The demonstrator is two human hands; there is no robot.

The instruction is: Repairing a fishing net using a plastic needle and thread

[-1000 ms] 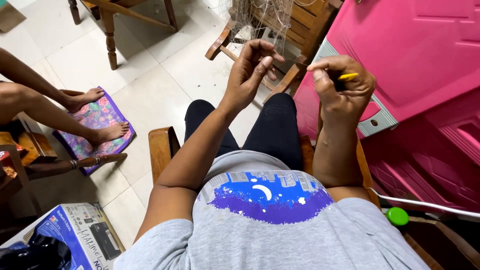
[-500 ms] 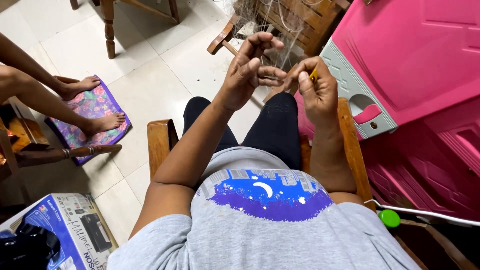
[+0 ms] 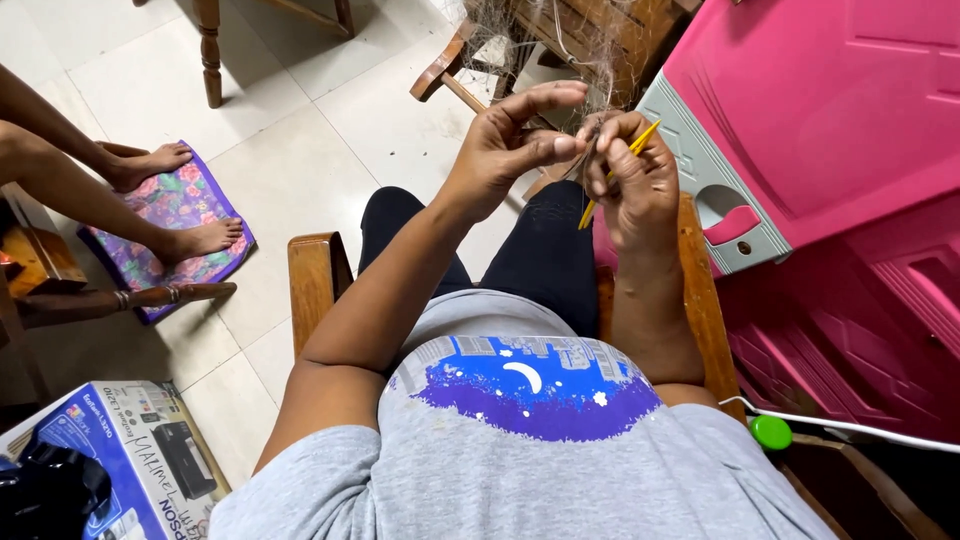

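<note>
Person: sits in a wooden chair [image 3: 316,282], in a grey shirt with a blue and purple picture and dark trousers.
Left hand [image 3: 505,150]: up in front of the chest. The thumb and one finger pinch something thin, and the other fingers stick out. I cannot tell for sure what it pinches, but it looks like a bit of the net.
Right hand [image 3: 632,180]: right beside the left hand, almost touching it. It is curled shut round a thin yellow stick [image 3: 615,170].
Yellow stick: it leans. The top pokes out above the fingers and the bottom pokes out below the hand.
Net [image 3: 545,40]: thin pale threads, all tangled. They hang over a wooden frame [image 3: 590,35] just past the hands and come down to the fingers.
Pink plastic thing [image 3: 840,120]: big, on the person's right side, with a grey part [image 3: 700,160] close to the right hand.
Green cap [image 3: 771,432]: small and round, low down by the person's right side, next to a white cord [image 3: 870,428].
Other person: two bare feet [image 3: 205,238] on a flowery purple mat [image 3: 185,205], far off to the left.
Box [image 3: 130,450]: blue and white cardboard, on the floor at the bottom left.
Floor [image 3: 300,150]: pale tiles.
</note>
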